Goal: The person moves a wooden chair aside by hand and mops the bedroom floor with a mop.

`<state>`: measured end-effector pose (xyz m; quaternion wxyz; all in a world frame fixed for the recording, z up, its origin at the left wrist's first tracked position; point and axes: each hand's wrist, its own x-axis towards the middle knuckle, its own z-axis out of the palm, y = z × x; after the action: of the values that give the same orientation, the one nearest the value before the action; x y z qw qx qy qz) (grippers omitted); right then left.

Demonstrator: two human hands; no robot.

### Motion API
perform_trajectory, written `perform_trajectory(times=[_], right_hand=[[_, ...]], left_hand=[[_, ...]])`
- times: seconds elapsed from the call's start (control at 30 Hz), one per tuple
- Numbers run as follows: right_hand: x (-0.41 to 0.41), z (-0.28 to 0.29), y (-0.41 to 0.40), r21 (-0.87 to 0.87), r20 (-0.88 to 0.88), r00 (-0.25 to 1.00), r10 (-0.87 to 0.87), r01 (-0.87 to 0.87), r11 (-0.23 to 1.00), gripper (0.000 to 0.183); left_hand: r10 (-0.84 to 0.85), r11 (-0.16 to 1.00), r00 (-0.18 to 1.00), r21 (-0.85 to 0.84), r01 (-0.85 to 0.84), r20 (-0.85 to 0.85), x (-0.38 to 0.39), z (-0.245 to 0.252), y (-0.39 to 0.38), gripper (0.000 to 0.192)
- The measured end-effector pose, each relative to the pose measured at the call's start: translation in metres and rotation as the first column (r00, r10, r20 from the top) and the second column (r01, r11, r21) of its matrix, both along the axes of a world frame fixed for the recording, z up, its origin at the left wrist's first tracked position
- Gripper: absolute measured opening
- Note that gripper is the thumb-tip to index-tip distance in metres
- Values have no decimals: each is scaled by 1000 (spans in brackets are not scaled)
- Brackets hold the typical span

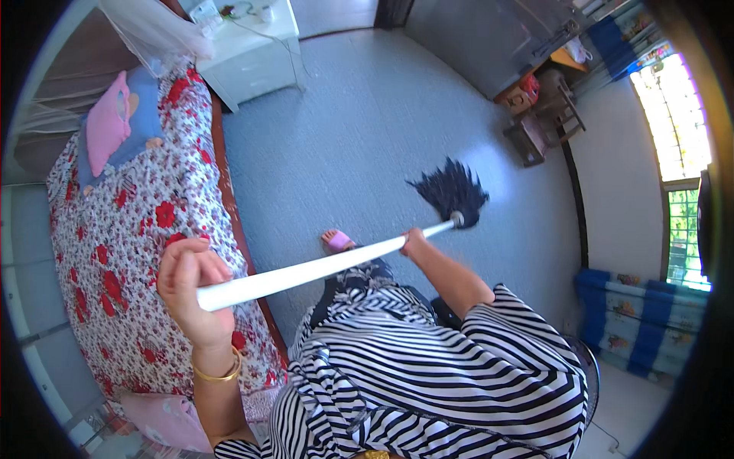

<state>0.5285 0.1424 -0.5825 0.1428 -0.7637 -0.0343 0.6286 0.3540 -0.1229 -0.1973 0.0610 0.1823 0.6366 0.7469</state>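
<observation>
A long white handle (321,265) runs slantwise in front of my body, from the lower left up to the right. My left hand (192,287) is near its thick upper end, fingers curled over it and a gold bangle on the wrist. Further down the shaft, my right hand (412,241) is closed around it. At the far end a mop head of dark strands (450,192) lies spread on the blue-grey floor (344,137). One foot in a pink slipper (339,240) shows beyond the handle.
On the left stands a bed with a red-flowered sheet (137,275) and a pink pillow (108,123). A white cabinet (258,57) is at the bed's far end. A wooden chair (530,137) stands at the right, near a grey door (487,40). Part of a fan (590,373) shows behind my right side.
</observation>
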Motion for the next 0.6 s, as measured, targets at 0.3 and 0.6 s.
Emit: perform_trajectory(times=[0.3, 0.6], right_hand=[[-98, -20, -86, -467, -302, 933, -197, 35, 884, 15], [-193, 124, -152, -325, -199, 939, 281, -334, 885, 14]], left_hand=[[-164, 937, 983, 299, 183, -85, -36, 115, -36, 17], [-5, 993, 897, 103, 56, -442, 12, 155, -91, 14]])
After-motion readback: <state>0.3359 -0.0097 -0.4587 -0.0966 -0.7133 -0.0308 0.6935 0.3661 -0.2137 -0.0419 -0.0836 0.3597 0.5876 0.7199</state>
